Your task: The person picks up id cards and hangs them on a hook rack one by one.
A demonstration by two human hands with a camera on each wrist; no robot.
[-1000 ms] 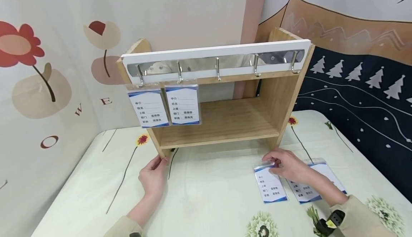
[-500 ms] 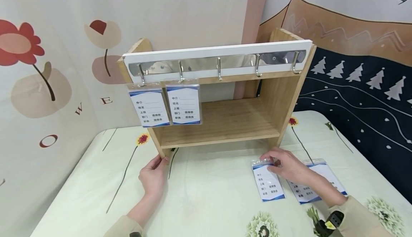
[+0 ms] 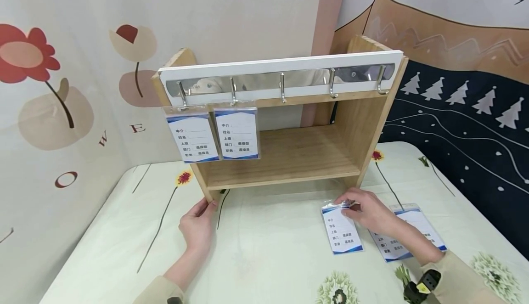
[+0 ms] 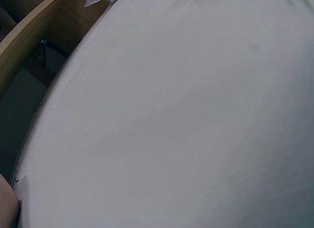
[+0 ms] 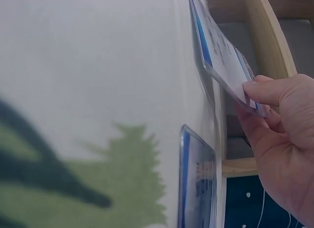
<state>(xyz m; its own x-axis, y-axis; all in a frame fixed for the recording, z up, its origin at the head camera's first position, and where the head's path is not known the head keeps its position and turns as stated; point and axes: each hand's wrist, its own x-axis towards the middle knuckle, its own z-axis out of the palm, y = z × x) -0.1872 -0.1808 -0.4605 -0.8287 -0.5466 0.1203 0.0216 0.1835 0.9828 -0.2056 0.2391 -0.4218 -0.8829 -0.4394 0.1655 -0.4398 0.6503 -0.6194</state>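
My right hand [image 3: 372,212] pinches the top edge of a clear-sleeved name badge [image 3: 342,231] between thumb and fingers. In the right wrist view this badge [image 5: 223,56] tilts up at the pinched end. My left hand [image 3: 197,228] grips the foot of a wooden shelf [image 3: 285,152] at its left side; the left wrist view barely catches the hand. Across the shelf's front runs a white hook rail [image 3: 258,83] with several metal hooks. One badge [image 3: 193,137] hangs below the leftmost hook, and another badge [image 3: 237,134] below the second hook.
More badge area [image 3: 417,223] lies on the cloth under my right forearm; whether it is one badge or two overlapping is unclear. A flower-printed cloth [image 3: 264,249] covers the table. A printed curtain [image 3: 256,14] stands behind the shelf.
The pinched badge has shifted slightly left and up toward the shelf, with my right hand moving a little. My left hand stays on the shelf's foot.
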